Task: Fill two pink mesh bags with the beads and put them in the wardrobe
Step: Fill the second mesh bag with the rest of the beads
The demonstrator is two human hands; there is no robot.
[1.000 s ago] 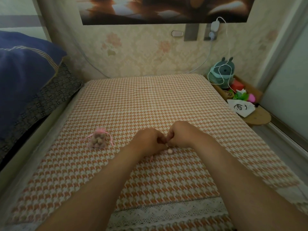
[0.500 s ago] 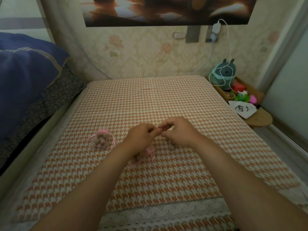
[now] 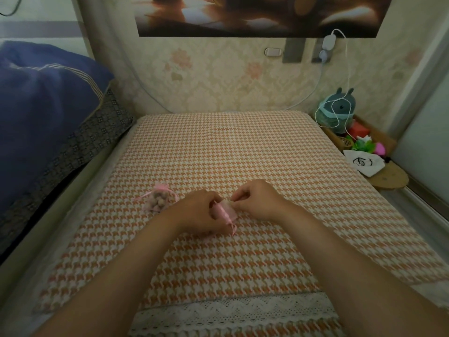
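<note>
Left hand [image 3: 200,211] and right hand [image 3: 258,200] both pinch the pink mesh bag [image 3: 227,210] low over the houndstooth cover [image 3: 218,154], soft floppy light stuff I'd guess, so hold its drawstring neck.

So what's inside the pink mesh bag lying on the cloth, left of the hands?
Brownish beads show through the mesh bag; its neck is drawn shut by pink ribbon. Beads lower in the pile are covered.
</note>
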